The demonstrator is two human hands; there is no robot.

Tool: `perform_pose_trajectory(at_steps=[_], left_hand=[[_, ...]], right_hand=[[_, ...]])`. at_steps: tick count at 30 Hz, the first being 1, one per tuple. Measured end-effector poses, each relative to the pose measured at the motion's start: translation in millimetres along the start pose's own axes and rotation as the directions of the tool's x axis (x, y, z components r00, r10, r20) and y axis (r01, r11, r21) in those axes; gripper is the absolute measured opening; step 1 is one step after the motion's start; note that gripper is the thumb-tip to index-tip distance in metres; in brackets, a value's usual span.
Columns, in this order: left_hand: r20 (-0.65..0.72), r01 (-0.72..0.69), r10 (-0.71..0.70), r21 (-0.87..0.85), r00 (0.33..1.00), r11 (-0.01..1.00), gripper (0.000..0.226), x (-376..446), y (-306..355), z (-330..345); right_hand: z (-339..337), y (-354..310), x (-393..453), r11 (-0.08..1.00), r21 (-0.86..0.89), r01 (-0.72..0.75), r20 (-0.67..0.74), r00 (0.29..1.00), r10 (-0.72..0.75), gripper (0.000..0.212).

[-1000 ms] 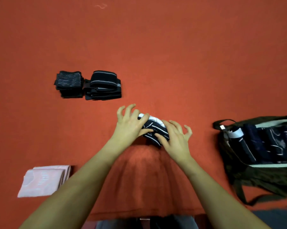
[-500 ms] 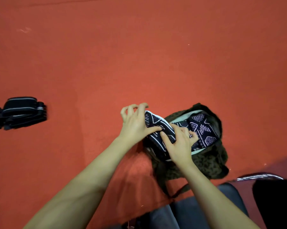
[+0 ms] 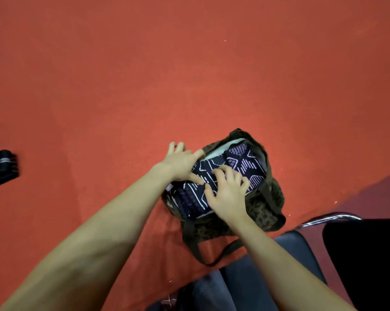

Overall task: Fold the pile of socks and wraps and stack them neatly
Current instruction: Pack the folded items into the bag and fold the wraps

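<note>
Covering the surface, red cloth (image 3: 189, 75) bears a dark bag (image 3: 272, 212).

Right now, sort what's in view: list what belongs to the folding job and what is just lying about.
Part of the job:
- left hand and right hand, both pressing on the patterned socks
- patterned socks packed in the dark green bag
- folded black striped wraps at the left edge

Lying about:
- black chair with chrome frame
</note>
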State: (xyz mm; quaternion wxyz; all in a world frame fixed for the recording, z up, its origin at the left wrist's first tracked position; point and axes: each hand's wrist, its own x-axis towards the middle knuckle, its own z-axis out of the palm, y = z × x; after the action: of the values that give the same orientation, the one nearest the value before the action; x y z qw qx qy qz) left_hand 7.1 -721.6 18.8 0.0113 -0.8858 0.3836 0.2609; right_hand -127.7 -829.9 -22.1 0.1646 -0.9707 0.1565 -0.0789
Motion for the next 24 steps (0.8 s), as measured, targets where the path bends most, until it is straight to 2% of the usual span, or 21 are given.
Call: perform_pose_trajectory(at_steps=[3, 5, 6, 8, 11, 14, 17, 24], left_hand=[[-0.257, 0.040, -0.122, -0.302, 0.959, 0.952, 0.093, -14.8, -4.6, 15.0], [-0.429, 0.036, -0.245, -0.439, 0.870, 0.898, 0.073, -30.1, -5.3, 33.6], [-0.472, 0.029, -0.281, -0.473, 0.836, 0.881, 0.060, -37.8, -5.6, 42.9], [-0.467, 0.038, -0.308, -0.503, 0.829, 0.863, 0.049, -47.3, -7.4, 58.5], [-0.364, 0.058, -0.256, -0.475, 0.895, 0.878, 0.044, -44.0, -9.7, 63.0], [-0.262, 0.073, -0.201, -0.428, 0.944, 0.901, 0.046, -33.1, -9.8, 60.9], [-0.182, 0.086, -0.190, -0.465, 0.965, 0.881, 0.047, -32.4, -16.9, 65.2], [-0.270, 0.099, -0.298, -0.567, 0.915, 0.818, 0.046, -45.6, -13.5, 79.2]], right_hand=[[-3.9, -5.9, 12.5, 0.993, 0.065, 0.103, 0.069, 0.992, -0.107, 0.051], [-7.6, -10.0, 20.3, 0.981, 0.111, 0.158, 0.106, 0.980, -0.170, 0.055], [-8.9, -10.5, 23.3, 0.976, 0.127, 0.174, 0.109, 0.976, -0.188, 0.055], [-9.5, -9.9, 26.3, 0.975, 0.116, 0.191, 0.098, 0.974, -0.202, 0.054], [-5.5, -13.3, 30.2, 0.976, 0.099, 0.194, 0.085, 0.976, -0.202, 0.053], [1.2, -22.2, 32.4, 0.974, 0.112, 0.198, 0.199, 0.956, -0.217, 0.059], [13.2, -24.6, 23.9, 0.985, 0.047, 0.164, 0.303, 0.937, -0.171, 0.064], [21.6, -27.9, 20.6, 0.988, -0.040, 0.151, 0.359, 0.924, -0.127, 0.064]])
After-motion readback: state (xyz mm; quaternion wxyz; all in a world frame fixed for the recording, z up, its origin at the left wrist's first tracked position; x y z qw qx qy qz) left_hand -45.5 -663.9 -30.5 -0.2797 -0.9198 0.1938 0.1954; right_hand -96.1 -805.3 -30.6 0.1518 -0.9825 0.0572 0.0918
